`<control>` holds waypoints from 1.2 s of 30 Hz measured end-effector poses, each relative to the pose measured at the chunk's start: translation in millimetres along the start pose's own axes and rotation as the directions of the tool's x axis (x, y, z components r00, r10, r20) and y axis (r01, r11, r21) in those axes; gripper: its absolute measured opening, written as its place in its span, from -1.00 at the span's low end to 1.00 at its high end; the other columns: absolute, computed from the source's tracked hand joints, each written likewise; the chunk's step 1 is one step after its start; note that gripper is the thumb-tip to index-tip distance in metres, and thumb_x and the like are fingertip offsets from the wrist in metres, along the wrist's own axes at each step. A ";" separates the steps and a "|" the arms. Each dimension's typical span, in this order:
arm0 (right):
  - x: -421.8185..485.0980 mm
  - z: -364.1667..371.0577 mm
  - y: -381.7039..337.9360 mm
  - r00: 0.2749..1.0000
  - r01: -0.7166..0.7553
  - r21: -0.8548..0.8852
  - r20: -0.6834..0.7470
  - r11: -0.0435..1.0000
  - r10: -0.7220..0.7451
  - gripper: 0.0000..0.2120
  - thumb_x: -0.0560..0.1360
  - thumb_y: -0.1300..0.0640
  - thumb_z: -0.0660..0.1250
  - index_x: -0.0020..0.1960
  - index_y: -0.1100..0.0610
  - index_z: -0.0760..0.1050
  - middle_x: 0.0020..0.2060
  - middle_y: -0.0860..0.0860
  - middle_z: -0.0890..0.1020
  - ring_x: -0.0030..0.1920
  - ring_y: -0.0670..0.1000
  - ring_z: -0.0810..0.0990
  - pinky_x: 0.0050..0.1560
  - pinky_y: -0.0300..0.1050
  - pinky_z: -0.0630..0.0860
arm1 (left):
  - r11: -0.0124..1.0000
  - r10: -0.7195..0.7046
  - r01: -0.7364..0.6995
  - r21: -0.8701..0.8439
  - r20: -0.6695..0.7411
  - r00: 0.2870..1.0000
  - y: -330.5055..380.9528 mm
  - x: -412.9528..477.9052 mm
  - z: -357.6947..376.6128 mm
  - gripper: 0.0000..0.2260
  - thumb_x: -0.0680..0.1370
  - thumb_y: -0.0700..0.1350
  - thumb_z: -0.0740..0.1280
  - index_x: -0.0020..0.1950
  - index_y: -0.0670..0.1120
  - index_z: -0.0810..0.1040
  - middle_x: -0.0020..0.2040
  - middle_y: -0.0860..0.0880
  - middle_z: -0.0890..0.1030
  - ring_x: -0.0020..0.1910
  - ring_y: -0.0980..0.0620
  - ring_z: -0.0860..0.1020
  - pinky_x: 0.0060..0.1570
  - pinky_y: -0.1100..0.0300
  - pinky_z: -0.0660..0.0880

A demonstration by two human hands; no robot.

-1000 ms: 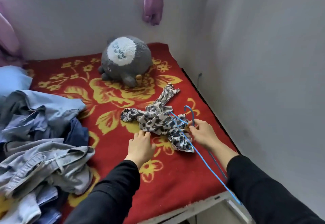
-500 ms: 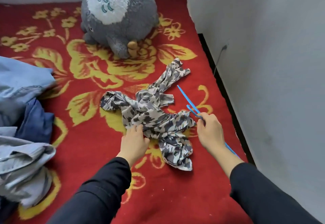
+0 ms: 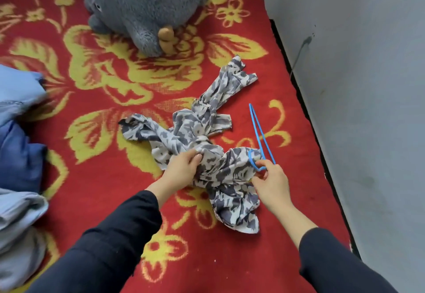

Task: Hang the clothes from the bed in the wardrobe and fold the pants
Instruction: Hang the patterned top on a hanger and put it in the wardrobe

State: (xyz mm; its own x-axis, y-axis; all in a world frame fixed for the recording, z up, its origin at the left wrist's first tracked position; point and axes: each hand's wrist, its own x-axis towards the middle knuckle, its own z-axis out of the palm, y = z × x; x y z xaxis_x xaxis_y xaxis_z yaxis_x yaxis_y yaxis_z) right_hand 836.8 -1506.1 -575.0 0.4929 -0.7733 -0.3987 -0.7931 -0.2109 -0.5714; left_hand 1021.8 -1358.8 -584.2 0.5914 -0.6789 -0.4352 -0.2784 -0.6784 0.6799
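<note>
Now clenched in the patterned garment (image 3: 207,154), left hand (image 3: 182,170), no longer resting flat at its edge as 0.5 s ago; blue hanger (image 3: 261,136) swung round, hook by the right hand (image 3: 272,183), fingers pinching that hook. Garment crumpled mid-blanket (image 3: 92,177), stretching toward 1 o'clock. Grey plush toy (image 3: 142,10) at 12 o'clock; denim pile (image 3: 18,154) at 9 o'clock; wall (image 3: 368,109) at 3 o'clock.

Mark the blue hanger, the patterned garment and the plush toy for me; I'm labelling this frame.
blue hanger (image 3: 258,129): head view, on its thin wire arm.
patterned garment (image 3: 220,168): head view, on the bunched middle.
plush toy (image 3: 142,10): head view, on its grey furry body.
</note>
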 end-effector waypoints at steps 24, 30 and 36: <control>-34.6 39.1 4.9 0.993 0.038 -0.105 0.114 0.994 -0.026 -0.87 0.45 0.19 0.35 -0.07 0.05 0.65 -0.12 0.06 0.67 -0.04 0.14 0.60 -0.09 -0.07 0.46 | 0.831 0.318 -0.289 0.474 0.021 0.948 -40.7 -92.8 78.9 -0.37 0.33 -0.06 0.36 0.41 0.12 0.34 0.44 -0.09 0.28 0.43 -0.16 0.24 0.30 -0.03 0.25; -44.8 42.3 52.1 0.995 0.052 -0.099 0.092 0.994 -0.042 -0.83 0.49 0.07 0.39 0.07 -0.01 0.64 -0.16 -0.04 0.56 -0.02 0.11 0.59 -0.01 -0.05 0.47 | 0.960 0.085 -0.048 0.275 -0.121 0.989 -50.4 -49.1 79.6 -0.75 0.48 -0.23 0.23 0.05 -0.01 0.61 0.10 -0.01 0.61 0.17 -0.03 0.52 0.13 0.11 0.36; -67.0 29.7 23.4 0.998 -0.001 0.073 0.063 0.997 -0.003 -0.75 0.49 0.02 0.40 0.10 0.13 0.63 -0.14 0.07 0.65 -0.07 0.06 0.62 -0.12 -0.18 0.39 | 0.737 -0.198 0.232 -0.635 0.125 0.972 -7.9 -68.0 4.8 -0.77 0.62 -0.06 0.24 -0.03 -0.11 0.67 -0.07 -0.06 0.71 -0.06 -0.04 0.65 -0.02 0.12 0.52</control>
State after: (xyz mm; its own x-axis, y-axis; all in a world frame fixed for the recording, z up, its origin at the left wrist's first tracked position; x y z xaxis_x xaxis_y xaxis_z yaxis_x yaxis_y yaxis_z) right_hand 795.8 -1441.5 -582.9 0.5171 -0.7337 -0.4409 -0.7655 -0.1659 -0.6217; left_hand 980.2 -1308.6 -562.8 0.5351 -0.5609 -0.6317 0.4129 -0.4788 0.7748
